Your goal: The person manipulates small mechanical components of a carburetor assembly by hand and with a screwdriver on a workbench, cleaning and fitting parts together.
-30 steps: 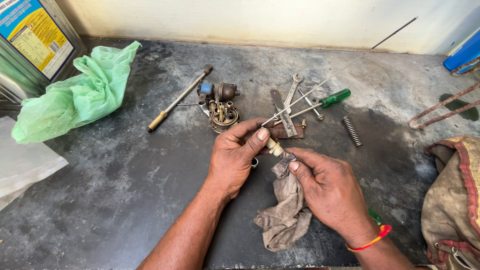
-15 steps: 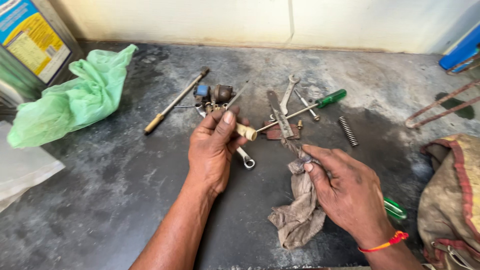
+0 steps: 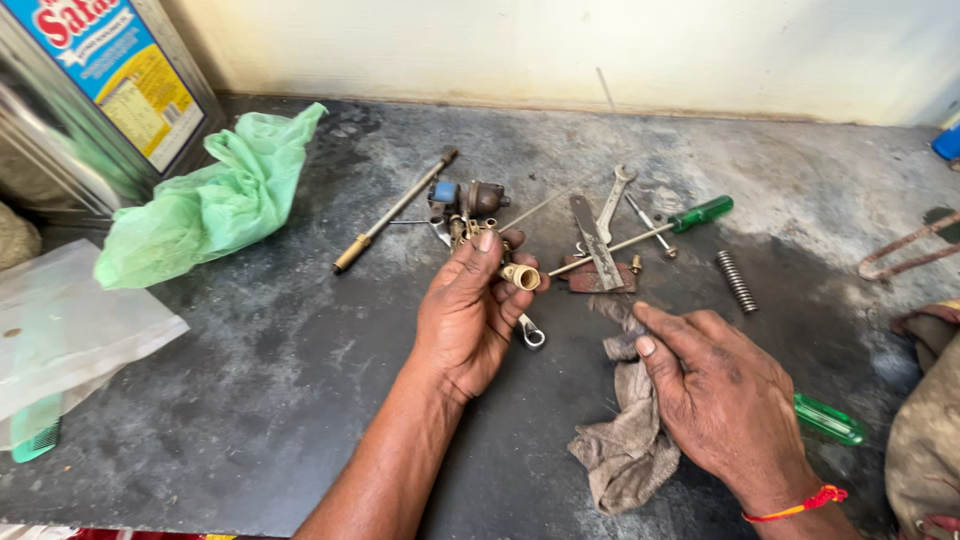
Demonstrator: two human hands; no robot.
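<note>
Fingers of the left hand [image 3: 465, 315] pinch a brass fitting [image 3: 522, 276] at their tips, while the right hand [image 3: 722, 395] just beside it grips a rag [image 3: 625, 445] hanging below its thumb.

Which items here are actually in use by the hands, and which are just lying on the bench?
In hand:
left hand holds a small brass fitting
right hand grips a grey rag

Lying about:
green plastic bag
long rod with brass end
green-handled screwdriver
spanner
coil spring
large tin can
</note>
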